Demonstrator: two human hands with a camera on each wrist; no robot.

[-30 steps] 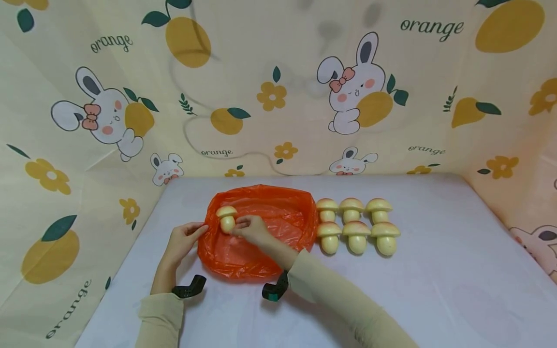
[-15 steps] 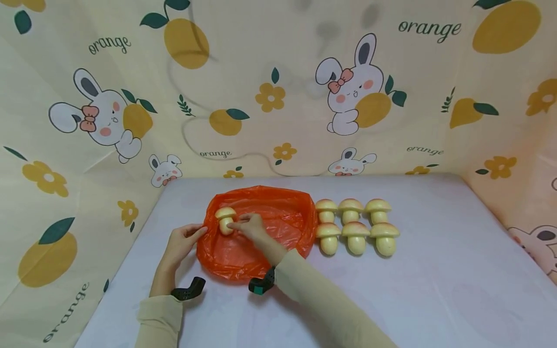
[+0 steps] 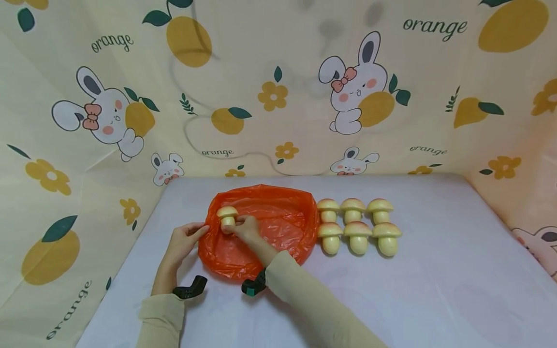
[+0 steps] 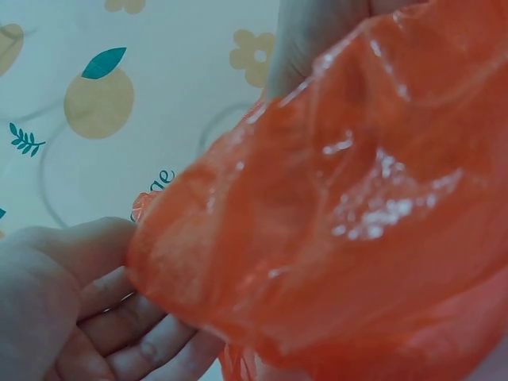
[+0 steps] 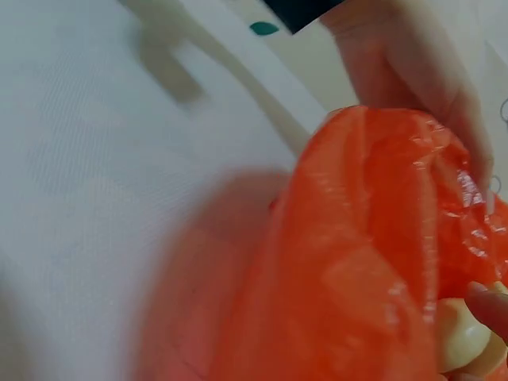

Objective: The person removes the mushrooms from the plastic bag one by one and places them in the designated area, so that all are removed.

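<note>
A red plastic bag lies spread open on the table, its rim rolled into a wide mouth. At its left rim is my left hand; the left wrist view shows the bag's edge between the thumb and the fingers. Inside the bag, toward the left, sits a pale yellow toy mushroom, cap to the back. My right hand reaches over the bag and grips its stem, which is partly hidden by the fingers. In the right wrist view the mushroom shows beside the thumb.
Right of the bag, several matching mushrooms lie in two rows, caps to the back, the nearest ones close against the bag. A printed cloth backdrop rises behind and beside the white table.
My right hand has moved left, from beside the mushroom onto its stem. The mushroom stays at the bag's left side, and my left hand keeps its place at the rim.
</note>
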